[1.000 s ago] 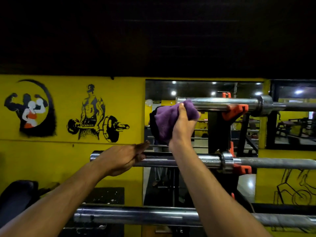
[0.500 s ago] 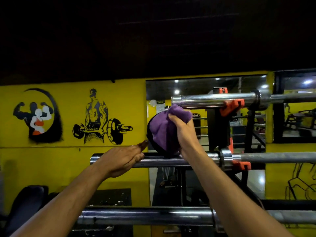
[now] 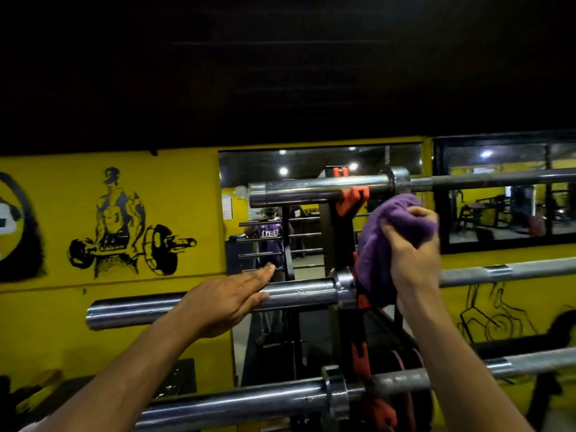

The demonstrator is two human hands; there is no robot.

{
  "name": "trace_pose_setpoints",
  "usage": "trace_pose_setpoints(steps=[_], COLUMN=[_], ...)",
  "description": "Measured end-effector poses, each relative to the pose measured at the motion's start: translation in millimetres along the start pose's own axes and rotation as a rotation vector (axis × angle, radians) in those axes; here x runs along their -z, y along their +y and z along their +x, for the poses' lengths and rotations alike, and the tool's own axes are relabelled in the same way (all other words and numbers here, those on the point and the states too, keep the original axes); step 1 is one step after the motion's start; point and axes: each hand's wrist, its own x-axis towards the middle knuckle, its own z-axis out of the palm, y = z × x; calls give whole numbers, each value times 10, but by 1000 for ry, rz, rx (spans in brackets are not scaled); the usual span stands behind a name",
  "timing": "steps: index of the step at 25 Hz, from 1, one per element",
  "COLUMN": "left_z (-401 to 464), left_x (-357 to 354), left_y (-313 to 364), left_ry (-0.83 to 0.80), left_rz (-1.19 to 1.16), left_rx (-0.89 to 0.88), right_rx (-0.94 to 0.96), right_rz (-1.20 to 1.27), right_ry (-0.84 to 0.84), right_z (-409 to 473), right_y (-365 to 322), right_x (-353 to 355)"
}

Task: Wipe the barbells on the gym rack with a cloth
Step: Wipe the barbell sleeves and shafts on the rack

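Three chrome barbells lie across a black rack [image 3: 328,244] with orange hooks: a top barbell [image 3: 311,188], a middle barbell [image 3: 299,293] and a bottom barbell [image 3: 249,403]. My left hand [image 3: 227,299] rests flat, fingers extended, on the middle barbell's sleeve. My right hand [image 3: 413,260] grips a bunched purple cloth [image 3: 378,244], held in front of the rack upright, between the top and middle bars and just right of their collars. The cloth hangs down over the middle barbell's shaft; whether it touches the bar I cannot tell.
A yellow wall [image 3: 171,188] with black bodybuilder murals stands behind the rack. A mirror [image 3: 280,169] reflects a person in a purple shirt and more bars. A dark window [image 3: 505,219] is at the right. Something dark sits low at the left.
My right hand has carried the cloth from the top barbell's left sleeve end rightward past the rack upright. The view has shifted. My left hand stays on the middle sleeve.
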Motion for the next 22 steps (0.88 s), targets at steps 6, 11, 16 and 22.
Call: trace_pose_setpoints(steps=[6, 11, 16, 22], left_z=[-6, -12, 2, -16], left_x=[-42, -21, -10, -38], left_y=[-17, 2, 42, 1], left_ry=[11, 12, 34, 22], left_rz=[-3, -5, 2, 0], left_rx=[16, 32, 45, 64], right_rx=[-233, -340, -334, -356], right_rz=[50, 258, 247, 219], right_ry=[-36, 67, 76, 65], right_z=[434, 424, 432, 407], right_y=[238, 248, 205, 172], right_x=[-288, -266, -370, -379])
